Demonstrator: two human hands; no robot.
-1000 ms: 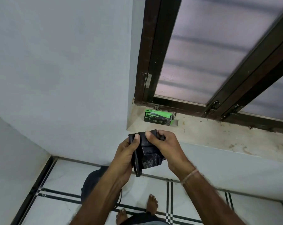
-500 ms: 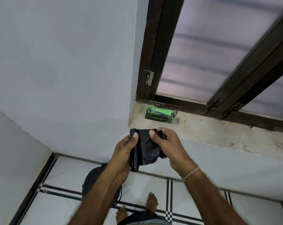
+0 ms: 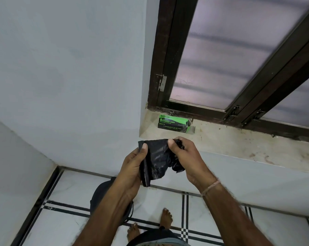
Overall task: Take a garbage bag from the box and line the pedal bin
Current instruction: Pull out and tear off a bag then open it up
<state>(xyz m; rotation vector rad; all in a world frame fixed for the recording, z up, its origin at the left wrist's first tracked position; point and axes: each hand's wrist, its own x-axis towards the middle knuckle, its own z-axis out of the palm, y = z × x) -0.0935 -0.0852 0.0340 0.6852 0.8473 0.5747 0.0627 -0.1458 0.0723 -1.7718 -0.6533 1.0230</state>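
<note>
1. The garbage bag [image 3: 157, 160] hangs bunched between your fingers. Your left hand [image 3: 132, 167] pinches its left edge and your right hand [image 3: 187, 157] grips its top corner.
2. Expect thin, light, limp, slippery film. Take hold at the mouth edge and rub the layers apart.
3. The box [image 3: 173, 122] lies on the sill [image 3: 239, 144], just beyond your fingertips.
4. Below your left wrist a dark round shape, probably the pedal bin [image 3: 101, 197], stands on the tiled floor [image 3: 70, 189].

Both hands, left hand [image 3: 132, 167] & right hand [image 3: 186, 157], pinch black garbage bag [image 3: 157, 162].
</note>
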